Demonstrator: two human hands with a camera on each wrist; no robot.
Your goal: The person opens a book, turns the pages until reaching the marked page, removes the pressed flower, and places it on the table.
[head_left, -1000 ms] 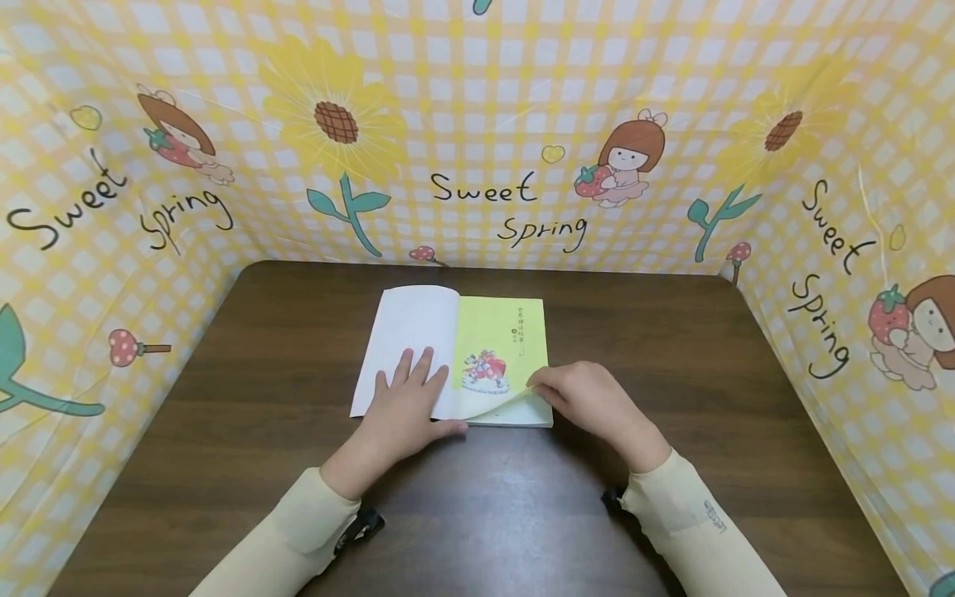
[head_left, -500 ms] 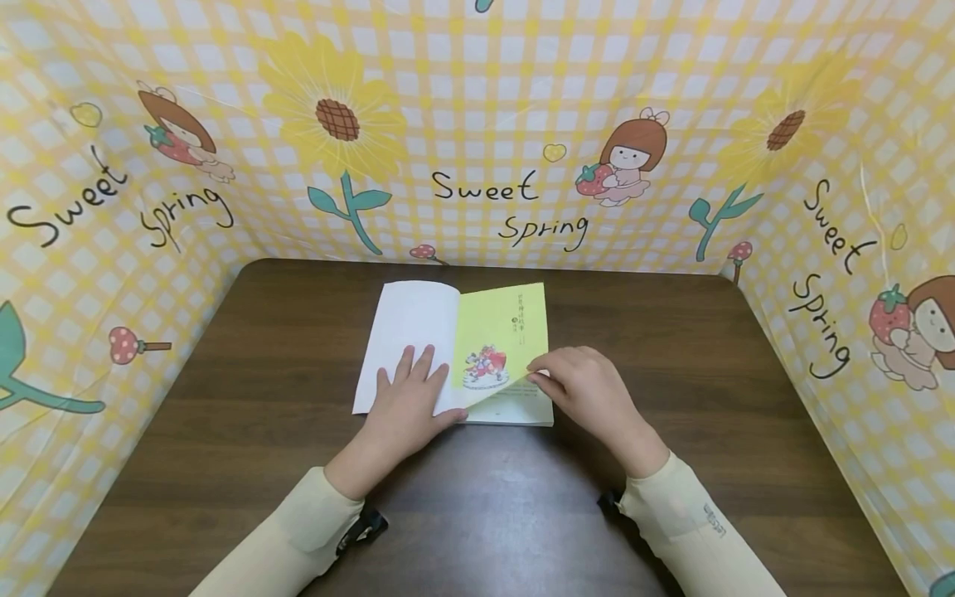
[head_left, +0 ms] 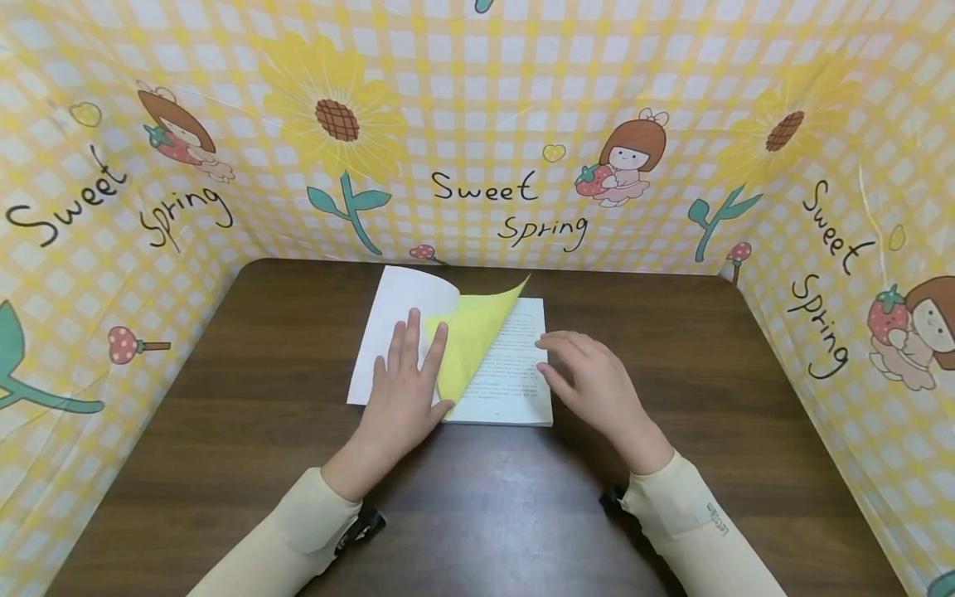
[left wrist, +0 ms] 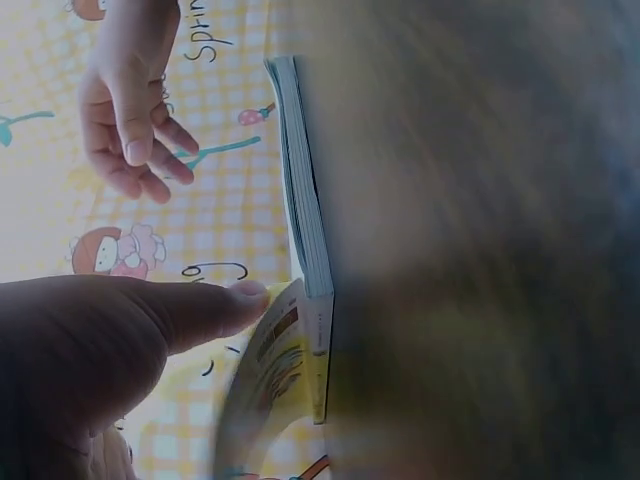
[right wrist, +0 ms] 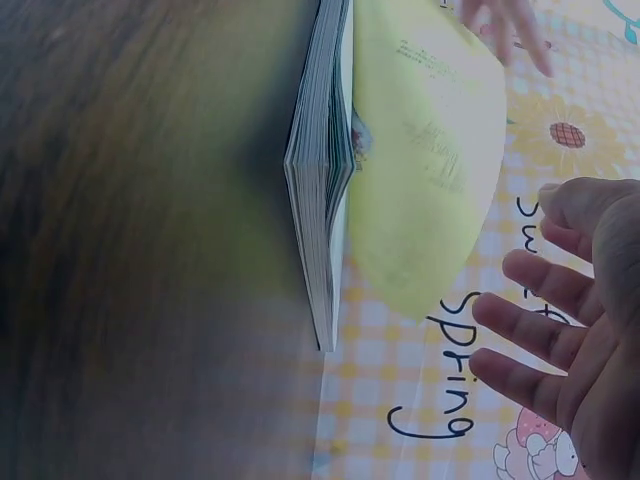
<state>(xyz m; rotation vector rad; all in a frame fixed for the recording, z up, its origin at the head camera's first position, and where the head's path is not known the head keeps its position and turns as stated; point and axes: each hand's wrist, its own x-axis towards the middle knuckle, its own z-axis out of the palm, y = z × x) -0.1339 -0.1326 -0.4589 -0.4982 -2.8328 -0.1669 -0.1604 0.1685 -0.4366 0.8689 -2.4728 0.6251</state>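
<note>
An open book (head_left: 515, 365) lies on the table, white printed text showing on its right page. Its yellow-green leaf (head_left: 473, 336) stands partly turned, curling leftward with its top corner in the air. My left hand (head_left: 403, 398) is over the left side with fingers straight and spread, its thumb tip at the leaf's lower edge. Left of the leaf, the white inside of the cover (head_left: 395, 303) is lifted a little. My right hand (head_left: 597, 390) is beside the book's right edge, thumb and fingers apart and holding nothing. The right wrist view shows the yellow leaf (right wrist: 430, 150) bowed up from the page block (right wrist: 325, 200).
The dark wooden table (head_left: 477, 514) spreads around the book. A yellow checked cloth (head_left: 485, 99) with printed sunflowers and figures rises behind the table and on both sides. Both wrists carry black straps (head_left: 361, 531) at the cream sleeves (head_left: 694, 522).
The right hand pinched the yellow leaf's edge and has let go. The leaf has swung up and left, uncovering the text page. The left hand's fingers have moved slightly up, and the cover has risen.
</note>
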